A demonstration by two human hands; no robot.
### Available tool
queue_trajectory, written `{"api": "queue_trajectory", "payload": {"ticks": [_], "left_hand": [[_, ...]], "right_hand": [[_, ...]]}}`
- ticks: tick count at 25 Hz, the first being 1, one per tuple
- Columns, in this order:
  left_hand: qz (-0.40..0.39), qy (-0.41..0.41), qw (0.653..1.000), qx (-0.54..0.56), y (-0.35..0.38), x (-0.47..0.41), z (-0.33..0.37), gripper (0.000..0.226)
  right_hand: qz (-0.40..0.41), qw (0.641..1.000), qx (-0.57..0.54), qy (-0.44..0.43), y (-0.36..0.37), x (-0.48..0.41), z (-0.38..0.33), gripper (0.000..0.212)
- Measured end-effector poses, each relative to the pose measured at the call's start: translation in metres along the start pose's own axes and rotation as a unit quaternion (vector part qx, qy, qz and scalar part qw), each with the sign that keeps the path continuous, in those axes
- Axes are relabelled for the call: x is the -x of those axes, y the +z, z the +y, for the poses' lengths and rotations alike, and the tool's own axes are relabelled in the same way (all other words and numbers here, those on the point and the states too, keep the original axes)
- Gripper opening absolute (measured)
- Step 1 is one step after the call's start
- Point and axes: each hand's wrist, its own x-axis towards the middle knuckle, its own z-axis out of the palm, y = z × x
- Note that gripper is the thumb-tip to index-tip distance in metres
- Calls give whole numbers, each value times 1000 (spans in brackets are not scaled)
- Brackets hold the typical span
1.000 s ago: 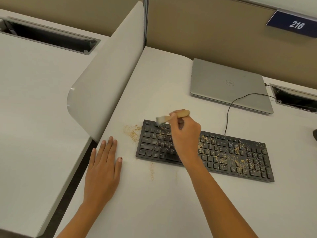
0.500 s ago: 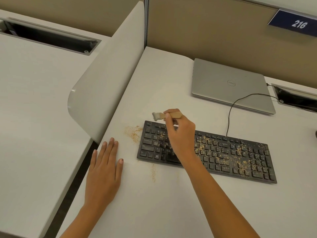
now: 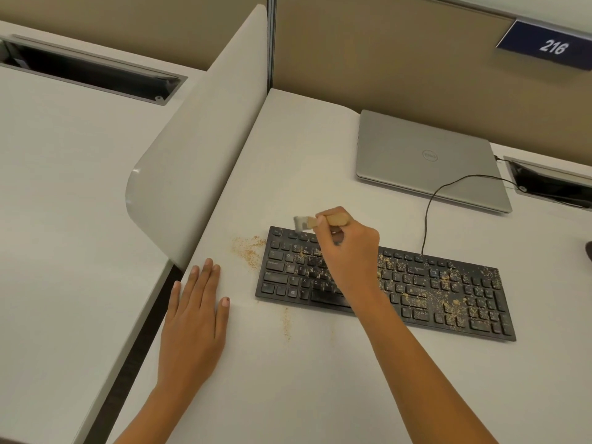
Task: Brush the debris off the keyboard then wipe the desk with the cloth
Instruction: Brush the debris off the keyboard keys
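Desk point(image 3: 320, 379) white, crumbs point(image 3: 250, 251) center; right hand point(image 3: 349, 251) gripping brush point(image 3: 320, 221) over keyboard point(image 3: 448, 293), left hand point(image 3: 195, 318) flat, fingers straight.

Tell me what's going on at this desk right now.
A person is brushing debris off a black keyboard. The right hand grips a small wooden-handled brush over the keyboard's far left corner, while the left hand rests flat on the desk. A swept pile lies on the desk beside the keyboard's left end, but crumbs cover its right half. A closed laptop sits behind. No cloth is in view.
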Motion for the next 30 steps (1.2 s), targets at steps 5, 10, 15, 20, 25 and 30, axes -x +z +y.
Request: {"api": "queue_trajectory", "payload": {"ticks": [5,10,15,20,25,30], "left_hand": [[0,1,1000,-5,-1,-1,-3,59],[1,0,1000,2,1,0,-1,59],[-1,5,1000,3,-1,-1,-2,59],[-1,5,1000,3,-1,-1,-1,59],[-3,5,1000,3,-1,0,-2,60],[-1,5,1000,-1,-1,-2,-1,59]], "right_hand": [[-53,998,24,-9,9,7,-5,20],[-21,999,36,0,5,6,0,18],[-53,998,23,21,10,7,-1,14],[-51,996,52,53,7,9,1,23],[-70,995,50,53,11,6,-6,20],[-94,994,39,45,20,5,-14,20]]}}
